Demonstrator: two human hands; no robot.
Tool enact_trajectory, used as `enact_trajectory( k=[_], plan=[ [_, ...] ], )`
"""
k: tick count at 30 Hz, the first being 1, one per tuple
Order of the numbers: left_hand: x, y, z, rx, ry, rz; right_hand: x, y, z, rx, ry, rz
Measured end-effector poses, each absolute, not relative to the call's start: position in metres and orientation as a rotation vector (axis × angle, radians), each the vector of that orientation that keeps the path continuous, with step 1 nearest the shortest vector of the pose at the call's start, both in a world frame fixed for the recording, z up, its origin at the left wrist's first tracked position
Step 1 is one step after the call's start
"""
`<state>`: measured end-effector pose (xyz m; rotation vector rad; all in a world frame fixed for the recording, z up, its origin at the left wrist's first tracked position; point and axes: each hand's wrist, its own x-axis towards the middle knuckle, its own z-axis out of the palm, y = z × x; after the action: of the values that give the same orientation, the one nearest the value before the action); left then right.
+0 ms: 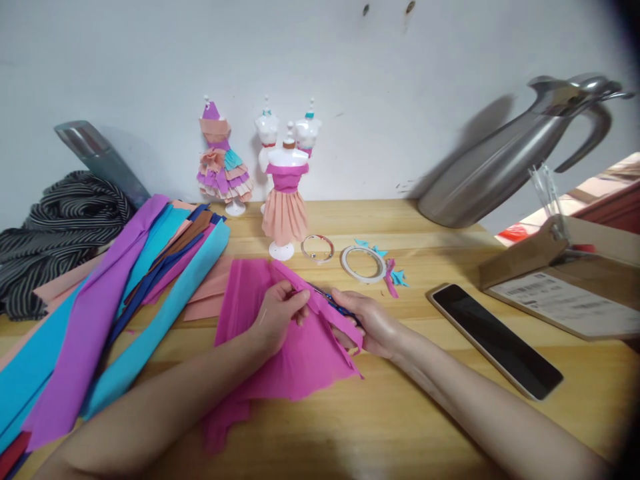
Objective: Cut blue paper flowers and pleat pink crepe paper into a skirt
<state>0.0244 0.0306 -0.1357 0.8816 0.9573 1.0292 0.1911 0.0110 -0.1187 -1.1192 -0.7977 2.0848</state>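
A large sheet of magenta crepe paper (310,353) lies over the middle of the wooden table. My left hand (280,317) pinches its upper part between thumb and fingers. On the right side of the sheet, my right hand (365,323) is closed round dark blue scissors (343,308), whose blades point up and left along a magenta strip beside my left fingertips. Part of the scissors is hidden by the paper and my fingers. Just behind stands a small mannequin (285,190) in a magenta top and peach skirt.
Coloured paper strips (87,327) and striped cloth (65,220) are on the left. Tape rolls (363,279) and scraps lie behind my hands. To the right are a phone (497,340), a cardboard box (565,293) and a metal jug (480,167). More mannequins (220,157) stand along the wall.
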Motion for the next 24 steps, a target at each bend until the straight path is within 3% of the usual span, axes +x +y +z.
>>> enact_trajectory(
  k=[24],
  plan=[
    [0.0241,0.0275,-0.1365,0.969,0.972,1.003,0.1941,0.0165,-0.1160,-1.042,-0.949,2.127]
  ],
)
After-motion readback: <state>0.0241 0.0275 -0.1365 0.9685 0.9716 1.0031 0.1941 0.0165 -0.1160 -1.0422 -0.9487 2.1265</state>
